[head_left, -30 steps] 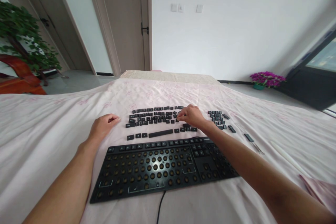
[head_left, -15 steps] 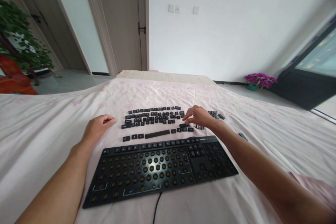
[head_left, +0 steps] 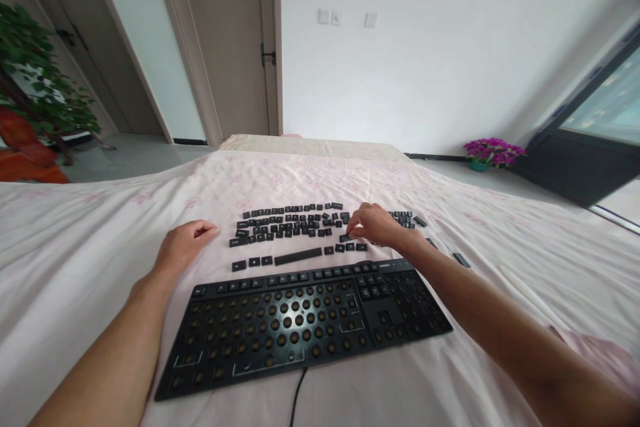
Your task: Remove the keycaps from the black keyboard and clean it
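Note:
A black keyboard (head_left: 375, 313) lies on the pale sheet in front of me, with most of its keys off and round brown-yellow key seats showing. Beyond it, loose black keycaps (head_left: 283, 219) are laid out in rows. The long space bar (head_left: 299, 256) lies nearest the keyboard among them. My right hand (head_left: 377, 223) is at the right end of these rows, its thumb and fingers closed at a wide keycap (head_left: 345, 238), partly covering it. To the left of the rows, my left hand (head_left: 183, 247) rests on the sheet, fingers curled, with nothing visible in it.
More small keycaps (head_left: 403, 215) lie beyond my right hand. A small dark object (head_left: 461, 260) with a thin wire loop lies to the right. The keyboard's cable (head_left: 299, 393) runs toward me. A pink flowered sheet (head_left: 280, 177) covers the surface.
My right hand has lowered slightly and closed its fingers at the wide keycap, which now sits a little tilted. My left hand stays in place. The view has shifted slightly.

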Action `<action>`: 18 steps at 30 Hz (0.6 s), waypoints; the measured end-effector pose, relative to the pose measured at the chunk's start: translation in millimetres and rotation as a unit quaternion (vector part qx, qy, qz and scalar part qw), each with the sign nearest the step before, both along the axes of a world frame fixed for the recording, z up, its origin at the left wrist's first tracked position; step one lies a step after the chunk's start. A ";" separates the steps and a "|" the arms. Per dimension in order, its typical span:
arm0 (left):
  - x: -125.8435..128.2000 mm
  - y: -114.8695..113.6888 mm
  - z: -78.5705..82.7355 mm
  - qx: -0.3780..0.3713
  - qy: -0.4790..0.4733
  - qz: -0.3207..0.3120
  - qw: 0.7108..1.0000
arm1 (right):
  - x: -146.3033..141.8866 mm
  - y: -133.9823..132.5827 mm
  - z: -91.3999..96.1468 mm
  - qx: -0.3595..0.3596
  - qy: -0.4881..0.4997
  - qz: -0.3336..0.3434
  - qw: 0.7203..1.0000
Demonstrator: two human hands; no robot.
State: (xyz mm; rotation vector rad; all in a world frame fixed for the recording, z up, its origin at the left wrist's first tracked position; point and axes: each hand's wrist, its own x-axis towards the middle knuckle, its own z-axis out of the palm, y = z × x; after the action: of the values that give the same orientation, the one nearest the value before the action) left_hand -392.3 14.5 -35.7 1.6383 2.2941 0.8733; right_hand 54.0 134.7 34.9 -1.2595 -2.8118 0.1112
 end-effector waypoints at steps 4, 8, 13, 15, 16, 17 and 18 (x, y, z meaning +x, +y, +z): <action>0.7 -0.2 0.6 0.001 -0.006 0.001 1.000 | -3.1 6.8 -2.1 0.007 0.022 -0.027 0.999; 2.2 -0.9 2.6 -0.002 -0.006 0.005 1.000 | -9.1 11.4 -3.8 0.012 0.025 -0.035 0.999; 3.5 -1.8 4.0 -0.005 -0.004 0.002 1.000 | -14.9 10.7 -5.7 0.017 0.011 -0.052 0.998; 2.4 -1.2 2.6 -0.004 -0.003 0.001 1.000 | -14.8 8.0 -4.6 0.028 0.015 -0.065 0.997; 1.5 -0.6 1.4 -0.004 -0.003 0.001 1.000 | -14.4 6.0 -3.5 0.034 0.021 -0.070 0.997; 0.5 0.2 0.0 -0.002 -0.003 0.001 1.000 | -14.1 3.7 -2.2 0.040 0.029 -0.074 0.996; -0.4 0.9 -1.4 0.000 -0.005 0.000 1.000 | -14.2 1.1 -0.7 0.042 0.040 -0.075 0.995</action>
State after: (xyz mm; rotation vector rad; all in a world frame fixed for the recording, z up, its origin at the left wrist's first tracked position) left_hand -392.7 15.4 -37.0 1.6304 2.2874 0.8802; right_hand 39.8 135.8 34.2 -1.4078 -2.6149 0.0359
